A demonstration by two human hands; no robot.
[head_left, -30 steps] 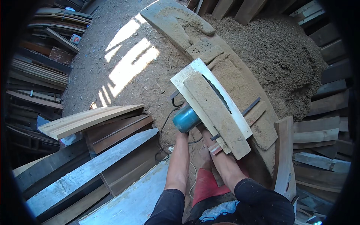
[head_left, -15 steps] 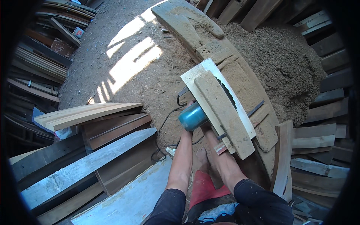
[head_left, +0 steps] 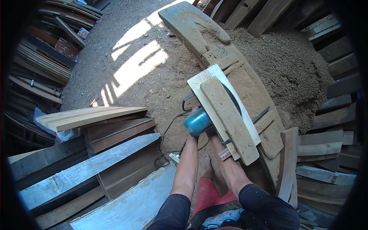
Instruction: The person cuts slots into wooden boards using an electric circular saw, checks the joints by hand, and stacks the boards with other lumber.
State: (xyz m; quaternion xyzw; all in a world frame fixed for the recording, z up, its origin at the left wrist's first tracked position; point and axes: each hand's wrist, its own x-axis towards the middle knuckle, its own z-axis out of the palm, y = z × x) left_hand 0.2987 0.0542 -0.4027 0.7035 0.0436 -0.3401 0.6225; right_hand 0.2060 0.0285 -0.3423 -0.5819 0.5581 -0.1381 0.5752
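A circular saw with a teal motor housing [head_left: 197,122] is held tilted in front of me, fixed to a pale board [head_left: 248,122]. A dusty wooden strip [head_left: 226,115] lies along the board. Beside the strip shows the curved edge of the saw blade [head_left: 234,96], smooth and blurred. Behind the housing is my left hand [head_left: 197,107], closed on the saw, with only a little of it showing above the motor. My right hand [head_left: 211,133] reaches under the board to the saw's body; its fingers are hidden. A small clamp [head_left: 226,142] grips the board's near end.
A long sawdust-covered timber [head_left: 249,86] curves past the saw, with a sawdust heap [head_left: 291,76] to its right. Stacked planks [head_left: 92,117] stand at left, more boards [head_left: 320,145] at right. A black cord [head_left: 167,128] trails over the ground near my bare foot [head_left: 207,165].
The blade's jagged teeth, distinct before, are now smeared into a smooth edge, so the blade is turning. The saw and my arms keep nearly the same place; the whole view has shifted slightly.
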